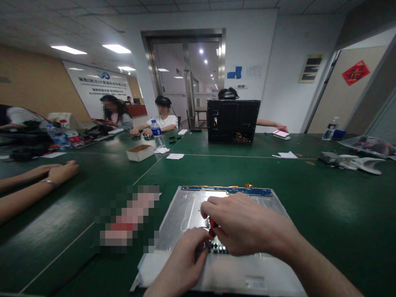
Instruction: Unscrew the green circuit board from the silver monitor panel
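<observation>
A flat silver metal panel (173,214), like the back of a screen, lies on the table in front of me. Along its far edge runs a blue circuit strip (227,191). My right hand (244,222) is over the panel's middle, its fingers closed round a red-handled screwdriver (212,225) held upright. Just to the left, my left hand (185,253) rests on the panel with thumb and forefinger closed near the screwdriver's lower end; whatever they pinch is hidden. Partly under both hands shows a small circuit board (218,247) with several bright round parts.
Beyond the panel on the green table (324,231) stand a black computer case (233,121), an open cardboard box (140,153) and a water bottle (156,134). A co-worker's hands (58,173) rest at left. A grey-white device (349,161) lies at right. Other people sit around the table.
</observation>
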Demonstrator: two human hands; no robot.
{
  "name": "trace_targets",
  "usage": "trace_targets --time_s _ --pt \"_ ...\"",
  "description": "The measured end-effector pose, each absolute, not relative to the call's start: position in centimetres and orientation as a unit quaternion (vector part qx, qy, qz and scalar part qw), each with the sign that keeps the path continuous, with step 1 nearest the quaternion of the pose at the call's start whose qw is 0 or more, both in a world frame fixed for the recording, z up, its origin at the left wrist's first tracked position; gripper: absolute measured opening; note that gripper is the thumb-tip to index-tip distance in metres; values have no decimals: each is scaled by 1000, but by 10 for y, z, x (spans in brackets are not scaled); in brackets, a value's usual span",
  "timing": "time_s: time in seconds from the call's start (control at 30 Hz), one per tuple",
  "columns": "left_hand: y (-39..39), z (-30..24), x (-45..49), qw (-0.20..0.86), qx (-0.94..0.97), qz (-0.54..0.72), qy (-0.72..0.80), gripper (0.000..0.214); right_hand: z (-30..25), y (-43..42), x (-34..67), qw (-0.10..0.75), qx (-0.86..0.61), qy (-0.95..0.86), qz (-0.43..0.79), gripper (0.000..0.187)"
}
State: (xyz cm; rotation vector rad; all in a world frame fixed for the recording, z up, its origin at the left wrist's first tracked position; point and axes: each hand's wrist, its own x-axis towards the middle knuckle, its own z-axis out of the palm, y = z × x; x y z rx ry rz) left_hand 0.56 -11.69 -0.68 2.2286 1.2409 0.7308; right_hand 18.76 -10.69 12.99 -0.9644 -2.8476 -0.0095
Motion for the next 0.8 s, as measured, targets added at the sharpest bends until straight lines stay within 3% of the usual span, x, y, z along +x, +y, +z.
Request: trace_targets --time_s 0.23,0.8 --pt "-118 -5 6 235 818 272 449 16 130 -105 186 82 -345 -935 -16 11" --pt "-118 -6 6 241 817 270 450 18 130 -105 186 71 -352 -933 -11 15"
